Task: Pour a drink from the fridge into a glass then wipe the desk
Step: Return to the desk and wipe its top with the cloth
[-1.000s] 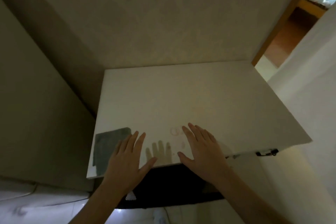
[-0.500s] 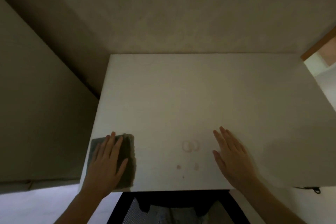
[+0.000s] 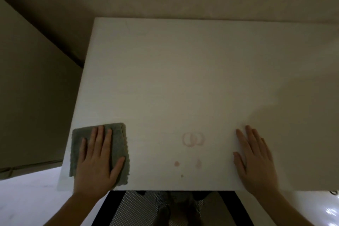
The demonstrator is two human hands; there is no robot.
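A white desk (image 3: 183, 69) fills the view. A folded grey cloth (image 3: 119, 139) lies at its front left corner. My left hand (image 3: 97, 159) presses flat on the cloth, fingers spread. My right hand (image 3: 255, 158) rests flat on the bare desk near the front right, holding nothing. Between the hands are two overlapping pink ring stains (image 3: 193, 139) and a few pink drops (image 3: 177, 163) near the front edge. No glass, drink or fridge is in view.
Beige walls stand behind and to the left of the desk. A black mesh chair (image 3: 146, 207) sits under the front edge. Pale floor shows at the lower left and lower right.
My left hand slid left onto the grey cloth and stays there. My right hand moved right, away from the stains. The view shifted to centre on the desk.
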